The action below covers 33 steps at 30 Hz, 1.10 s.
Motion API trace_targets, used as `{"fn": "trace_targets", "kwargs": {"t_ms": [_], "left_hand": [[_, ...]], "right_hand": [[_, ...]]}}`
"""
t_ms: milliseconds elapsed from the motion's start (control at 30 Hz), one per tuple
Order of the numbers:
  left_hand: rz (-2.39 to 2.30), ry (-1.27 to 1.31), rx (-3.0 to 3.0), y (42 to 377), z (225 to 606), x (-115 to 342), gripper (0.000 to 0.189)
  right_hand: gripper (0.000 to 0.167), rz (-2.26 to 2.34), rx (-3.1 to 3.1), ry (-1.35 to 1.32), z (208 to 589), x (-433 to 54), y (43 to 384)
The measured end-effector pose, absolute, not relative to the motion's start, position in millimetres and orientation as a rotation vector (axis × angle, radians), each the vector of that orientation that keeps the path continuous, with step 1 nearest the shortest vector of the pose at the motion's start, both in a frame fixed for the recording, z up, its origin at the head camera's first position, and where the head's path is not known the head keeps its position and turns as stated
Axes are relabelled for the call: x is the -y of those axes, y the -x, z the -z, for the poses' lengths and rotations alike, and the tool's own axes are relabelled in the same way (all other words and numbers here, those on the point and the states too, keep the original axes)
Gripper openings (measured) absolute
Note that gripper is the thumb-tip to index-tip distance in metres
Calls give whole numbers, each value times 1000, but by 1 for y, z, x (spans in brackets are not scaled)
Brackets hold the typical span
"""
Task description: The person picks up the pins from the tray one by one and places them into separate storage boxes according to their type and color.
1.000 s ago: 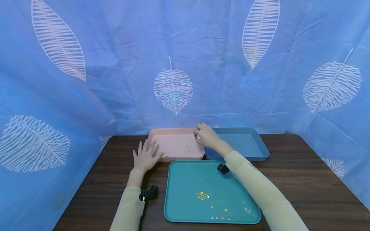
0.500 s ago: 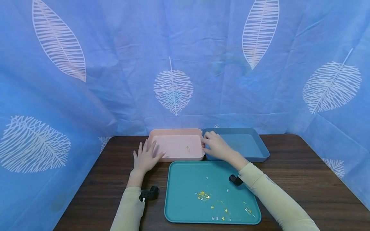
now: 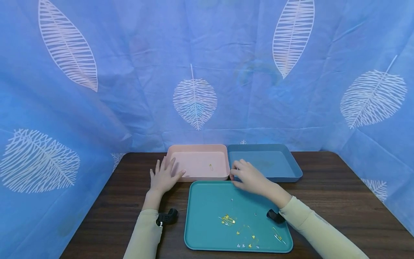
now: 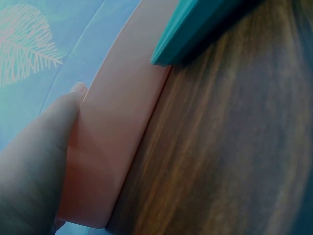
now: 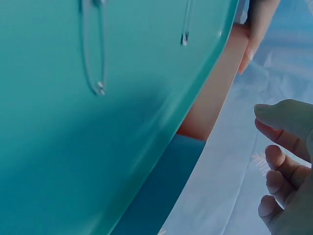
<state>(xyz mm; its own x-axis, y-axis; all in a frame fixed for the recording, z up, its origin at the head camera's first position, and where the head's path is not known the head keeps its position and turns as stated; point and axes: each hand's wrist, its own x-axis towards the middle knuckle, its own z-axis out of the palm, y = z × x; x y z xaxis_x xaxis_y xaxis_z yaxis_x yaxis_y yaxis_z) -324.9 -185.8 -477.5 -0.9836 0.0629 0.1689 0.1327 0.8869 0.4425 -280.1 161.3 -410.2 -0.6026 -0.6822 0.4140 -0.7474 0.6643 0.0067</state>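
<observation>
My left hand (image 3: 163,178) rests with fingers spread on the front left corner of a pink tray (image 3: 197,178); its thumb (image 4: 78,89) lies along the rim in the left wrist view. One gold safety pin (image 3: 211,167) lies inside that tray. My right hand (image 3: 247,176) is over the front left corner of a blue tray (image 3: 268,162), near the back edge of a teal tray (image 3: 207,194). Its fingers (image 5: 276,156) are loosely bent, and nothing shows between them. Several gold safety pins (image 3: 227,219) lie bunched on the teal tray, with silver pins (image 5: 99,87) also there.
Pink and blue trays stand side by side at the back of the dark wooden table (image 3: 113,201), with the teal tray in front. A blue leaf-print cloth (image 3: 207,104) hangs behind. Black wrist cameras (image 3: 167,216) sit on both forearms.
My right hand has moved from above the right side of the pink tray rightward and toward me, past the blue tray's corner. The left hand has stayed in place.
</observation>
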Motion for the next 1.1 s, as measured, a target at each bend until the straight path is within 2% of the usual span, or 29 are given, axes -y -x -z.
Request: {"fn": "trace_targets", "kwargs": {"t_ms": [367,1100], "left_hand": [[694,150,2901,325,476,185,87],[722,146,2900,324,478,185,85]], "right_hand": [[20,-240,2468,-1287,414,-170,251],[22,-295,2629,-1289,423,-204,208]]}}
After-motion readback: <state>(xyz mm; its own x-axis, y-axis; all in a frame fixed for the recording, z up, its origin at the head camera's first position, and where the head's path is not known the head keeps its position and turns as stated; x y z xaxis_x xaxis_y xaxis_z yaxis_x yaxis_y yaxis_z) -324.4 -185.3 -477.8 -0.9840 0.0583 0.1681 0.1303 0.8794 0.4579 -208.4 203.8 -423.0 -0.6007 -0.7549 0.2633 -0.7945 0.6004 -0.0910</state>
